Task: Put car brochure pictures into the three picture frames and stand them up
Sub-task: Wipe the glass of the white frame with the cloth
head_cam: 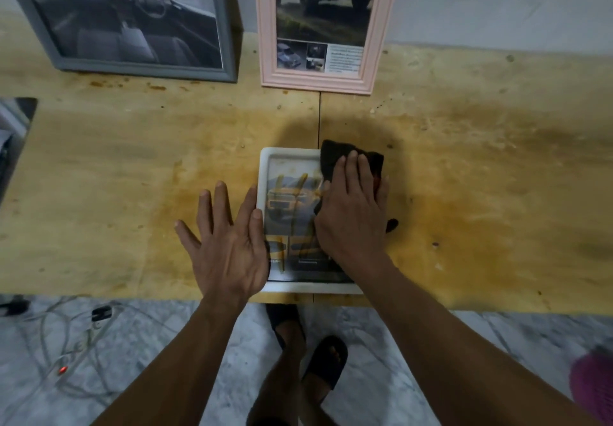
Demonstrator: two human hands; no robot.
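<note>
White frame [262, 173] (lying flat): left hand [229, 246] steadies it, fingers straight; right hand [348, 216] presses black cloth [335, 157] flat-fingered.

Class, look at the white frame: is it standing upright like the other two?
No. The white frame lies flat on the table under both hands, unlike the upright grey frame and pink frame.

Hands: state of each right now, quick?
Left hand: open, fingers spread, its thumb side against the white frame.
Right hand: open, pressing a black cloth flat on the frame.
</note>
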